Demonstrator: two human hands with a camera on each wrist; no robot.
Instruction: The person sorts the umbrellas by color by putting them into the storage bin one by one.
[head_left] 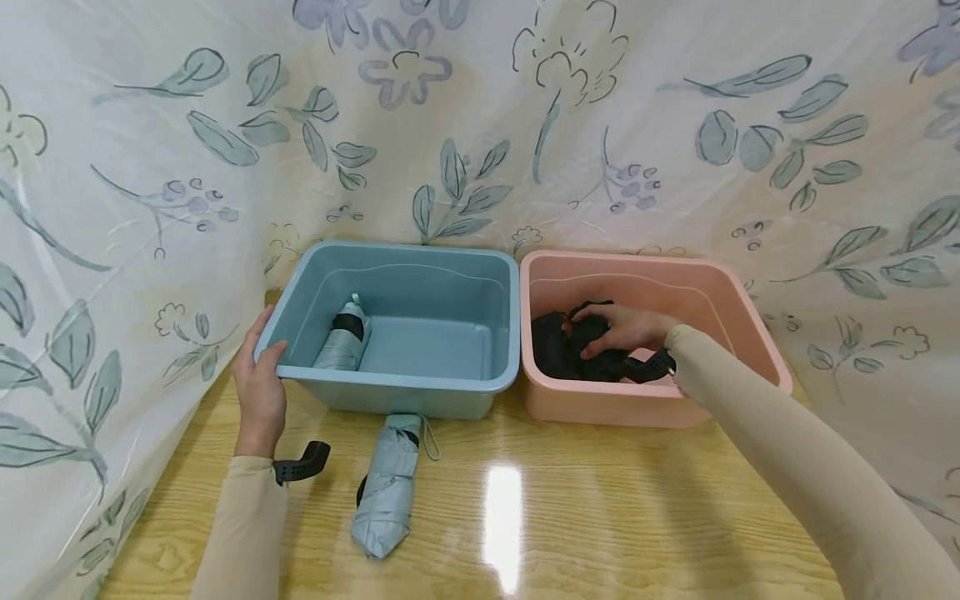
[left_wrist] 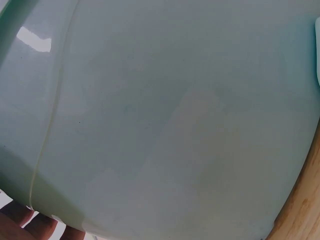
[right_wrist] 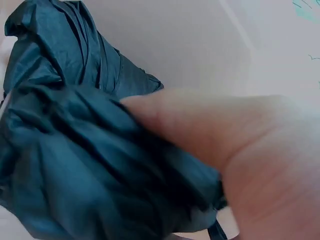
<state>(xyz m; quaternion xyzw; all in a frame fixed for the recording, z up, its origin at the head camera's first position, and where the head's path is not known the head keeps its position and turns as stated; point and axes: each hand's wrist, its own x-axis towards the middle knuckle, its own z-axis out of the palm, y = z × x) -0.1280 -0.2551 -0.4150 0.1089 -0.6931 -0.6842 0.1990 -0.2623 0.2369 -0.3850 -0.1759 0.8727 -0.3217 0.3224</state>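
Observation:
My left hand (head_left: 258,404) grips the left end of a blue plastic bin (head_left: 397,385), thumb over the rim and fingers along the outside. In the left wrist view the bin's wall (left_wrist: 165,120) fills most of the picture, with some fingertips (left_wrist: 40,225) at the lower left. Inside the pink bin (head_left: 615,406), my right hand (head_left: 626,327) grips a black folded umbrella (right_wrist: 100,165), its thumb pressed on the crumpled fabric. Another dark folded umbrella (right_wrist: 65,45) lies right beside it. A light blue-grey folded umbrella (head_left: 343,337) lies at the left inside the blue bin.
Another light blue-grey folded umbrella (head_left: 385,492) with a wrist loop lies on the wooden table (head_left: 600,517) in front of the blue bin. The two bins stand side by side against a floral curtain (head_left: 465,125), which also hangs along both sides.

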